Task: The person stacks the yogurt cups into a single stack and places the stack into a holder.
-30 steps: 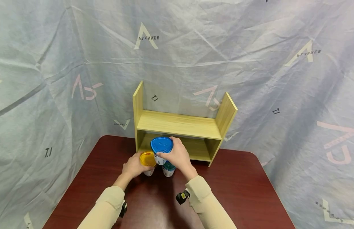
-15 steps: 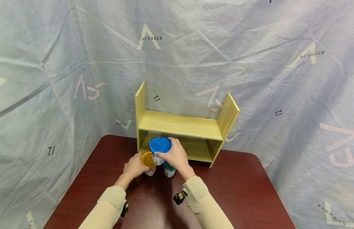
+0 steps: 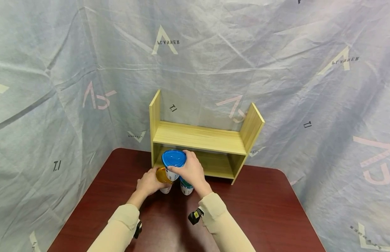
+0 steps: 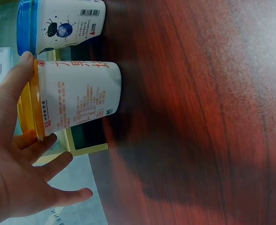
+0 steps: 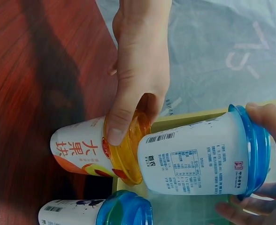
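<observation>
My left hand holds a white printed cup with a yellow lid that stands on the table, its thumb and fingers at the lid. In my right hand is a second white cup with a blue lid, gripped around the lid and upright. This blue-lidded cup is raised above the table, its base right at the yellow lid in the right wrist view. Beside the yellow-lidded cup stands another blue-lidded cup, partly hidden by the raised one in the head view.
A two-level wooden shelf stands right behind the cups at the back of the dark red table. Grey printed cloth hangs behind and along the sides.
My right hand has shifted slightly left with the blue-lidded cup, which now covers more of the yellow lid. My left hand stays on the yellow-lidded cup.
</observation>
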The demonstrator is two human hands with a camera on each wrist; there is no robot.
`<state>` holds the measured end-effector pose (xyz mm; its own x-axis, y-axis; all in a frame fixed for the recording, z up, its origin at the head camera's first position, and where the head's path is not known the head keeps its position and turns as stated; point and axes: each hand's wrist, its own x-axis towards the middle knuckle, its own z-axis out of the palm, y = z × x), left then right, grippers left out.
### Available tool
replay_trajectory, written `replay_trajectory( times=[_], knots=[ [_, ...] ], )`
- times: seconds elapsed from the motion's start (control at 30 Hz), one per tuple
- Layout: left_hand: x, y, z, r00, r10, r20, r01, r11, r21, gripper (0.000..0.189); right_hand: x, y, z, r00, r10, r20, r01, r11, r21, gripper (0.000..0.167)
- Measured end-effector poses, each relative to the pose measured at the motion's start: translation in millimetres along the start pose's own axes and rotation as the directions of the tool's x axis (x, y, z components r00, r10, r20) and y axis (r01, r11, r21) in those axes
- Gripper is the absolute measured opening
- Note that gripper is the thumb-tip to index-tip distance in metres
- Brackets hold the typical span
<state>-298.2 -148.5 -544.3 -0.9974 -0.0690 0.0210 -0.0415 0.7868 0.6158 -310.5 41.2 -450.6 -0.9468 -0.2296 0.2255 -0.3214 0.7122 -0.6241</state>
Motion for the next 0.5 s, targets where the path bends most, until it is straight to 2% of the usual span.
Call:
replay_trajectory(
  times=[0.5],
  knots=[
    [1.0, -1.6, 0.2, 1.0, -0.012, 0.008, 0.012, 1.0, 0.004, 0.098, 3.4, -7.3, 7.5, 1.0, 0.006, 0.001, -0.006, 1.0, -0.007, 0.092]
  ],
)
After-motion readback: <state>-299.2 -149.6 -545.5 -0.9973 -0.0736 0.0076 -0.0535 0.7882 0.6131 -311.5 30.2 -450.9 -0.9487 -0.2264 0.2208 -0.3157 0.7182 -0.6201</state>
